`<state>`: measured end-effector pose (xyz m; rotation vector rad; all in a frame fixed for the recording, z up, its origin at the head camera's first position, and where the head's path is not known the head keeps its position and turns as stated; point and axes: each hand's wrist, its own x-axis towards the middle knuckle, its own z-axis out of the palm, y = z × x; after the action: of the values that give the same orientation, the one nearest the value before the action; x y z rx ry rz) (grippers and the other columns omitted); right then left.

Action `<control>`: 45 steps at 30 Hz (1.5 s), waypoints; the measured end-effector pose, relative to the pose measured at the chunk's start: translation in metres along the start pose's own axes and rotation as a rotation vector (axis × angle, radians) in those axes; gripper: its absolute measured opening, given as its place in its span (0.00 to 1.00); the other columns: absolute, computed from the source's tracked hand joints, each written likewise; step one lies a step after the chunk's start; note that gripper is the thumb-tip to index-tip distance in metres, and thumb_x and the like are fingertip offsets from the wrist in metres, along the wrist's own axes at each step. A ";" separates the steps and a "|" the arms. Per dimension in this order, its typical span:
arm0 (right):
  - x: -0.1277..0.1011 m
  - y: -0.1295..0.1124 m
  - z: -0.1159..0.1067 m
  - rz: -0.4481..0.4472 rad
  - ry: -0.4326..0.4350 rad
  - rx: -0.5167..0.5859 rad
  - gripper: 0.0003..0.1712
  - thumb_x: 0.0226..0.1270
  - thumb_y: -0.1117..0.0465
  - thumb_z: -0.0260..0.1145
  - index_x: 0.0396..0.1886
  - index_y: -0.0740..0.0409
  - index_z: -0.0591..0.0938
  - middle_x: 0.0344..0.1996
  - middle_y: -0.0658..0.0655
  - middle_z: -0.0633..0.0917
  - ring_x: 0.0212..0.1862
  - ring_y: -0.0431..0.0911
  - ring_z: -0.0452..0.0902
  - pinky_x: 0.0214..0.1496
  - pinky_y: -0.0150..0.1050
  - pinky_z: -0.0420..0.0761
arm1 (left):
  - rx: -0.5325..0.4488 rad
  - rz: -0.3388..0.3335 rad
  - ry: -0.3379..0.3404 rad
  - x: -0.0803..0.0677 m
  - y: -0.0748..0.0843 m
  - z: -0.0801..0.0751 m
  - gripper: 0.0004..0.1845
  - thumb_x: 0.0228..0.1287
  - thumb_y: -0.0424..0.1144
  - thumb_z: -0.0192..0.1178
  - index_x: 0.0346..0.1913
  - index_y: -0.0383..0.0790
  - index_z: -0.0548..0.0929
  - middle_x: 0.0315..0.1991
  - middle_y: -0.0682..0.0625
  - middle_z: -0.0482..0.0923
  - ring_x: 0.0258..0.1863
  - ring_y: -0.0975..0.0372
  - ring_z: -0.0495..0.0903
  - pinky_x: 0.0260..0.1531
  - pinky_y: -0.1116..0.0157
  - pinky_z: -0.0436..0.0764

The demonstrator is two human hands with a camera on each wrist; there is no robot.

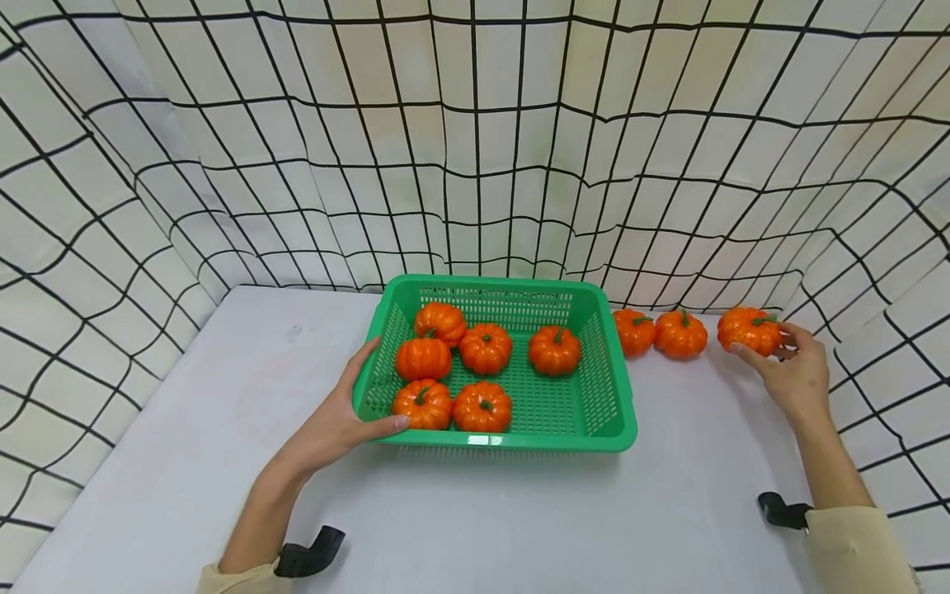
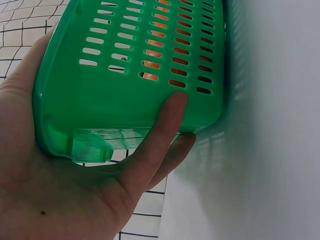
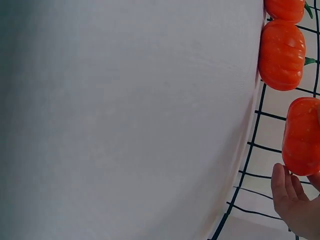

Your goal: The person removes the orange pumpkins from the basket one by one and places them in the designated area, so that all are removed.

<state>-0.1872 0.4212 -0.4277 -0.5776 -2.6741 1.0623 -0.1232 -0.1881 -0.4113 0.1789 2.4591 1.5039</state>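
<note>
Right hand of mine curls its fingers round the far-right pumpkin, which sits just ahead and left of my palm, stem tipped right. Two more pumpkins lie further left, between this hand and the green basket. Left hand grips the basket's near-left corner; beneath lies a pale table, ringed by grid-patterned cloth.

Both forearms reach forward, the left hand spread flat with thumb extended rightward, the right hand raised farther out, fingers curled in a grip.
</note>
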 end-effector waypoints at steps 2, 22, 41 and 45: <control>0.002 0.002 0.001 -0.004 0.000 -0.001 0.53 0.70 0.43 0.70 0.82 0.66 0.57 0.72 0.76 0.64 0.70 0.70 0.67 0.38 0.21 0.65 | -0.006 -0.003 -0.001 0.000 -0.001 0.000 0.63 0.61 0.51 0.75 0.84 0.70 0.37 0.85 0.39 0.44 0.79 0.40 0.57 0.70 0.33 0.67; 0.023 0.013 0.004 -0.034 -0.111 -0.064 0.51 0.75 0.47 0.66 0.79 0.77 0.54 0.69 0.84 0.66 0.66 0.73 0.69 0.35 0.21 0.67 | -0.003 0.000 0.002 0.001 0.000 0.001 0.63 0.60 0.50 0.76 0.84 0.69 0.37 0.86 0.39 0.41 0.81 0.38 0.52 0.72 0.29 0.60; 0.029 0.014 0.005 0.013 -0.213 -0.101 0.50 0.80 0.48 0.59 0.79 0.79 0.47 0.73 0.85 0.59 0.70 0.75 0.65 0.61 0.57 0.82 | -0.016 -0.005 0.005 0.000 0.000 0.000 0.63 0.60 0.49 0.76 0.84 0.70 0.37 0.85 0.38 0.43 0.80 0.39 0.56 0.71 0.33 0.66; 0.027 0.013 0.004 0.012 -0.218 -0.117 0.51 0.80 0.46 0.58 0.79 0.81 0.47 0.72 0.87 0.60 0.70 0.76 0.64 0.70 0.67 0.71 | -0.014 -0.011 0.006 0.000 0.000 0.001 0.63 0.60 0.49 0.76 0.84 0.70 0.37 0.85 0.38 0.43 0.79 0.39 0.56 0.70 0.32 0.67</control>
<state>-0.2092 0.4393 -0.4382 -0.5271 -2.9407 1.0322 -0.1231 -0.1870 -0.4113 0.1590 2.4491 1.5192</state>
